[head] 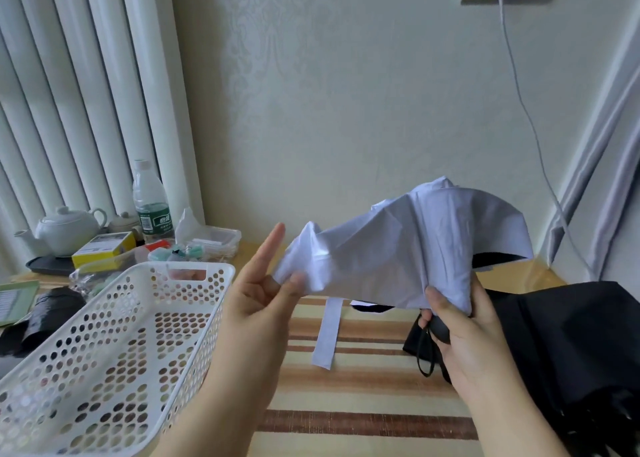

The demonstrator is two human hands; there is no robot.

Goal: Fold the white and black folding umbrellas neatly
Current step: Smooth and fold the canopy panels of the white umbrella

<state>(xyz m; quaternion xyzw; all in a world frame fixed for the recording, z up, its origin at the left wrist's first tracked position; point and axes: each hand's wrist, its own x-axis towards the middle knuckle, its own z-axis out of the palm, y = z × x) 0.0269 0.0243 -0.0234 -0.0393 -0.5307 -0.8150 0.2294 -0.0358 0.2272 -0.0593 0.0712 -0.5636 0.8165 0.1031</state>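
The white umbrella [398,248] hangs between both hands, left hand [263,297] pinching its cloth edge, right hand [460,332] gripping its handle.

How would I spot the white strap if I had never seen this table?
Start at the striped tablecloth in the middle. Above it the hands hold up a white umbrella, and the white strap hangs from its underside down onto the stripes. It is the only narrow flat white band there; the cord beside it is thin and black.
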